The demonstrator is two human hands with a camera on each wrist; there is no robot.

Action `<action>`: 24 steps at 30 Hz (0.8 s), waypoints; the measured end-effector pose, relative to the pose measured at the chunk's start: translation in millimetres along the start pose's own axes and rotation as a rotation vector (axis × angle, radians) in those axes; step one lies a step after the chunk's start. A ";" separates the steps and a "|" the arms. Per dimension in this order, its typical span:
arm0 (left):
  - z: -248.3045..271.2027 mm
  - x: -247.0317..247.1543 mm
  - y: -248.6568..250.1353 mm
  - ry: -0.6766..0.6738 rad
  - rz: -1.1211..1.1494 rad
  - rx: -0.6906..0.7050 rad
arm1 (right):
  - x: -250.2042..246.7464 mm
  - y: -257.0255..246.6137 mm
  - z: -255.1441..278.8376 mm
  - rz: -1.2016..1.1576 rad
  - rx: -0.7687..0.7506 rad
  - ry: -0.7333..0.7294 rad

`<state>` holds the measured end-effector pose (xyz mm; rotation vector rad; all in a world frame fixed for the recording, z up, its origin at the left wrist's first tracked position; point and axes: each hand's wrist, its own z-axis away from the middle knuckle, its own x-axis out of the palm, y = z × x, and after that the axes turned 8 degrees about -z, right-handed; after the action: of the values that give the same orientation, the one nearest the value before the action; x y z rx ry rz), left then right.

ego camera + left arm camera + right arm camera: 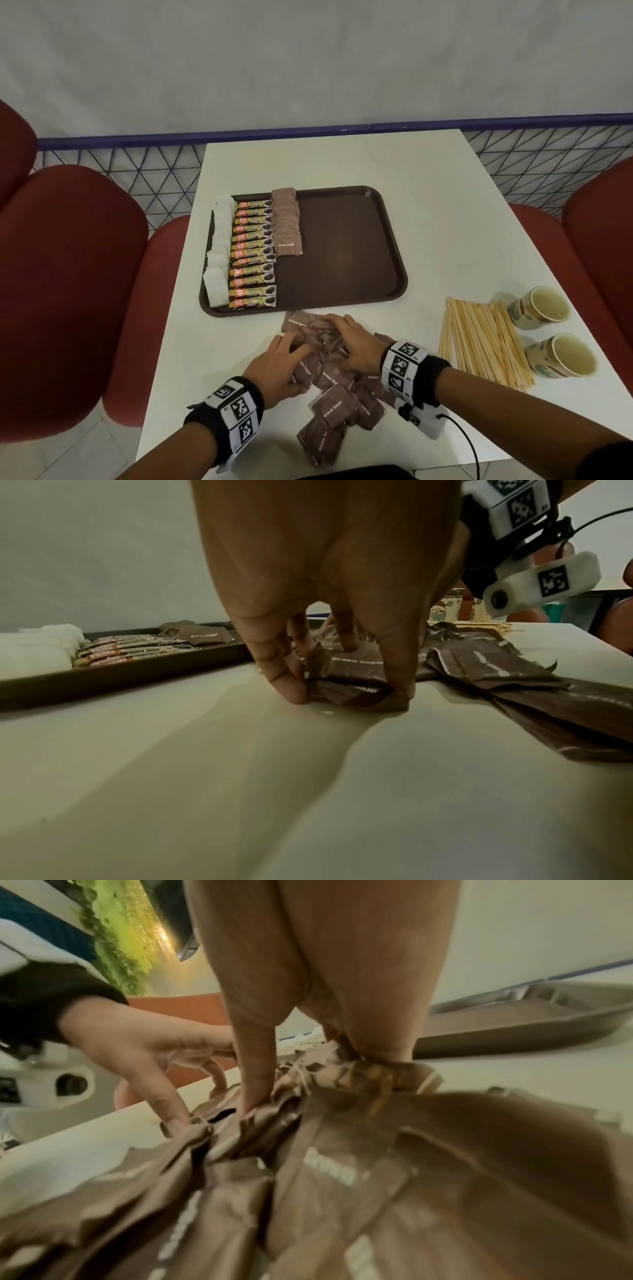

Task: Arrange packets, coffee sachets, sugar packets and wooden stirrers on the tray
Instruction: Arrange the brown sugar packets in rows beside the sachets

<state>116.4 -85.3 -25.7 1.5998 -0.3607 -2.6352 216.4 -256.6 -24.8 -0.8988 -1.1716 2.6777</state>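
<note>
Both my hands were down in the loose heap of brown sugar packets [334, 387] lying on the white tabletop [428, 219], just in front of the brown tray [346, 246]. My left hand [274, 368] sat at the heap's left edge, and its fingers [291, 688] were curled round a small stack of packets, thumb on one side and the others on the far side, pinching the stack against the tabletop. My right hand [356, 346] lay over the middle of the heap; its fingers [255, 1093] were bent down into the crumpled packets and pressed among them, though I could not tell for sure whether they had closed round any one packet.

On the tray, along its left side, three columns stood side by side: white packets [219, 253] at the outer edge, coffee sachets [253, 253] next to them, and a shorter overlapping row of sugar packets [287, 222] beginning at the far end. The rest of the tray showed bare brown.

To my right on the tabletop lay a bundle of wooden stirrers [479, 342], spread like a fan, and just beyond them two paper cups [544, 329], one nearer me than the other. Red chairs [75, 274] stood on either side of the tabletop.
</note>
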 end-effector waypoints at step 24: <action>2.2 4.8 -12.4 0.002 0.170 -0.041 | -31.4 -4.2 -5.4 -0.261 -0.035 0.067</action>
<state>113.3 -73.6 -31.6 1.4887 -0.4197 -2.4980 244.5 -259.5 -9.8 -0.7733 -1.2299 2.4107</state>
